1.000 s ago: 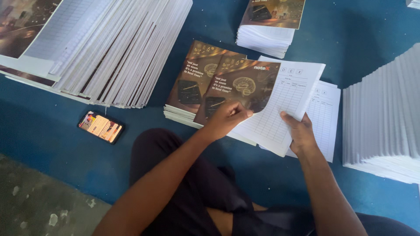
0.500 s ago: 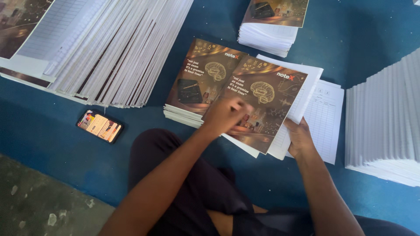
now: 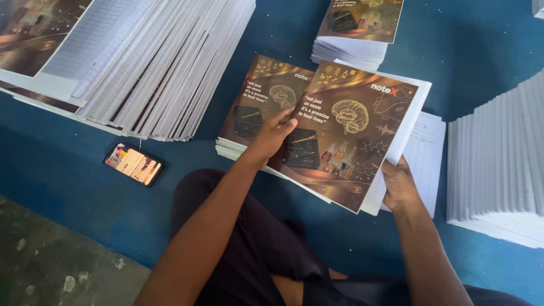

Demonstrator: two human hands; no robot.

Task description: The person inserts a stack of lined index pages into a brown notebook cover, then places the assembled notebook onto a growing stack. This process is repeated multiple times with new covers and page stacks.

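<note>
left hand [image 3: 272, 136] pressed flat on cover sheet [image 3: 345, 136], right hand [image 3: 399, 184] pinching paper bundle [image 3: 408, 122] edge; uneven pressure could skew cover off bundle

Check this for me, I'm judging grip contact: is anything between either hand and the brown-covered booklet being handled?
Nothing visible. The left hand lies flat on the booklet cover, and the right hand grips its lower right edge directly.
</note>
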